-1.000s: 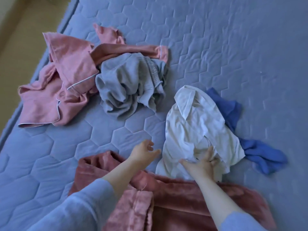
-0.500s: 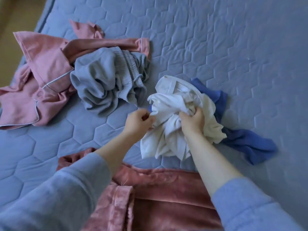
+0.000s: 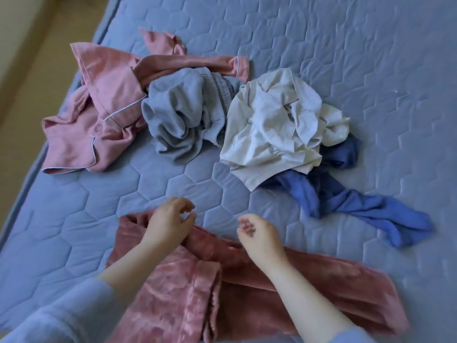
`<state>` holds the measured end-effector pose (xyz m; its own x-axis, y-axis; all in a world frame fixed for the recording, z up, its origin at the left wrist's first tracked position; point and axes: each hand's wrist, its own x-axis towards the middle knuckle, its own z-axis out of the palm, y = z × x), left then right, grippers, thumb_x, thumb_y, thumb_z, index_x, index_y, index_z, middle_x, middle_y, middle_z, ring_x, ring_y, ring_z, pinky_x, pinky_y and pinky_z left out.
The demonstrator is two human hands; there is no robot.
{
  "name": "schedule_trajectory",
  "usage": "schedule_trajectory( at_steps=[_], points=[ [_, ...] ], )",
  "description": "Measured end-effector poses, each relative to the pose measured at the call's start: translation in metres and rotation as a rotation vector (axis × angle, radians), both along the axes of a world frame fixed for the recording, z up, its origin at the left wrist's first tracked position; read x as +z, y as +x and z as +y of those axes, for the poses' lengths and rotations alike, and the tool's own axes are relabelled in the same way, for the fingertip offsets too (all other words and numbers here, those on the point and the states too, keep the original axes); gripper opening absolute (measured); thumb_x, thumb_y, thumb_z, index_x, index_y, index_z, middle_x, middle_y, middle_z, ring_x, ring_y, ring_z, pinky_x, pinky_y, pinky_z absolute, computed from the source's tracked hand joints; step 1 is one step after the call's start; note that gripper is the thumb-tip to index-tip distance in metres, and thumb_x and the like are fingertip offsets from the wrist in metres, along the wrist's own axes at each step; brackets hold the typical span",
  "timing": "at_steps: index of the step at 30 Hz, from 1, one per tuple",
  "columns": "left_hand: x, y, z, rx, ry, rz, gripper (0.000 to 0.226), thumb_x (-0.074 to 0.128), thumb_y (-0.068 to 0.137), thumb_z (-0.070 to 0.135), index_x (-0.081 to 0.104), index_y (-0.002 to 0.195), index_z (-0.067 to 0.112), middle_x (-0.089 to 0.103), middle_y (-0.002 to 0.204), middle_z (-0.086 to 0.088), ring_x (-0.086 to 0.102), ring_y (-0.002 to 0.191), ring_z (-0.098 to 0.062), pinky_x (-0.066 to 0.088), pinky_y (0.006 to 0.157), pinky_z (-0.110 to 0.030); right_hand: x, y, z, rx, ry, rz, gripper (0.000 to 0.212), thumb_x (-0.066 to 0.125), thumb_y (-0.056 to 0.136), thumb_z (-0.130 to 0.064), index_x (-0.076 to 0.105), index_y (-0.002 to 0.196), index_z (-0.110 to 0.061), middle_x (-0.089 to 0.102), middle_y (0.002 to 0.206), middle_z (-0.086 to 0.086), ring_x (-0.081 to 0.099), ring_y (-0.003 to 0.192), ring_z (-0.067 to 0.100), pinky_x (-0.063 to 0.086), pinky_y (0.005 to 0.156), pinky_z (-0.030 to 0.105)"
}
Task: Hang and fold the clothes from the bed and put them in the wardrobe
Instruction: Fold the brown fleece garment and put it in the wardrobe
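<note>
Several garments lie on the blue quilted bed. A crumpled white shirt sits in the middle, partly over a blue garment. To its left are a bunched grey garment and a pink pyjama top. A dusty-pink velvet garment is spread nearest me. My left hand hovers over its upper left corner with fingers loosely curled, holding nothing. My right hand hangs above the velvet's top edge, fingers loosely curled and empty.
The bed's left edge runs diagonally, with beige floor beyond it. Bare quilt stretches across the top and right of the bed.
Both hands gripped the bunched white shirt half a second ago. They have let it go; it now lies farther up the bed, and the hands have pulled back over the velvet garment.
</note>
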<state>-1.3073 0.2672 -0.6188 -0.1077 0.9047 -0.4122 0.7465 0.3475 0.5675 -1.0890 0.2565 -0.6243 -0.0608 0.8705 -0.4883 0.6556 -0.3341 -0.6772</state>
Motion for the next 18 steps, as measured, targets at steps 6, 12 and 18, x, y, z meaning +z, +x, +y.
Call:
schedule_trajectory(
  at_steps=[6, 12, 18],
  points=[
    [-0.012, -0.031, -0.018, -0.35, 0.051, 0.185, 0.039, 0.076, 0.077, 0.026, 0.066, 0.112, 0.012, 0.061, 0.108, -0.007, 0.056, 0.106, -0.032, 0.04, 0.092, -0.036, -0.018, -0.004, -0.028, 0.397, -0.07, -0.288, 0.037, 0.061, 0.089, -0.037, 0.06, 0.122, -0.021, 0.063, 0.119, 0.0, 0.058, 0.113, 0.021, 0.041, 0.098, 0.033],
    [-0.031, -0.023, 0.02, -0.721, -0.329, 0.543, 0.045, 0.058, 0.087, 0.052, 0.054, 0.123, 0.025, 0.057, 0.126, 0.004, 0.048, 0.125, -0.019, 0.007, 0.115, -0.057, -0.023, -0.005, -0.015, 0.514, 0.0, -0.391, 0.025, 0.048, 0.098, -0.04, 0.054, 0.106, -0.017, 0.06, 0.111, 0.005, 0.059, 0.104, 0.03, 0.041, 0.089, 0.038],
    [-0.042, -0.028, 0.04, -0.467, -0.059, 0.453, 0.037, 0.06, 0.088, 0.046, 0.058, 0.118, 0.024, 0.055, 0.121, -0.002, 0.045, 0.12, -0.026, 0.032, 0.103, -0.04, -0.041, 0.005, 0.021, 0.341, 0.033, -0.594, 0.033, 0.048, 0.097, -0.044, 0.056, 0.114, -0.016, 0.053, 0.118, 0.006, 0.056, 0.109, 0.029, 0.041, 0.088, 0.038]
  ],
)
